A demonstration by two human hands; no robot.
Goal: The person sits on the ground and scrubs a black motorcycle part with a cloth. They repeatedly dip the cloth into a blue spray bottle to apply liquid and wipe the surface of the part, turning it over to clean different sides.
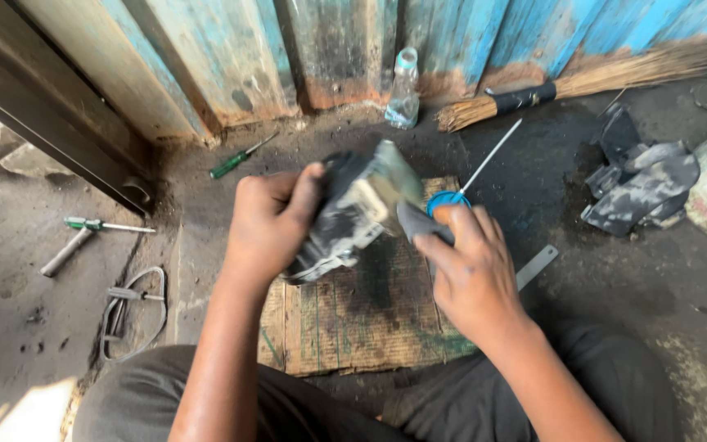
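Gripped tight in left hand (267, 225), one grimy grey-black metal part (353, 209); right hand (472, 274) clasps one blue-handled screwdriver (468, 184); two green screwdrivers (239, 157) lie nearby

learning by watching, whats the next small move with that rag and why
Probably wipe the grey rag across the grimy metal part. The left hand holds the part tilted over the cardboard, and the right hand already presses the rag against its edge.
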